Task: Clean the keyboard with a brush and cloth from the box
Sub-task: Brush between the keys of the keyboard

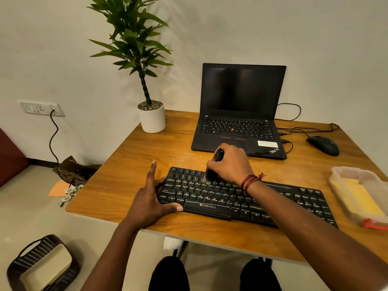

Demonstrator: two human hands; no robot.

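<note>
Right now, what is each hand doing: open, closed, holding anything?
Left hand: open, braced against the keyboard's left end.
Right hand: grips the brush, bristles on the keys.

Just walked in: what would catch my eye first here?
The right hand gripping a dark brush, bristles down on the black keyboard at the near edge of the table, while the left hand braces the keyboard's left end. Behind stand an open laptop with a dark screen and a tall potted plant.

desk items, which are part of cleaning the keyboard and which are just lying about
For the job: keyboard, brush in the right hand, left hand on its corner, box with yellow cloth.
Lying about: laptop, mouse, potted plant, basket on the floor.
</note>
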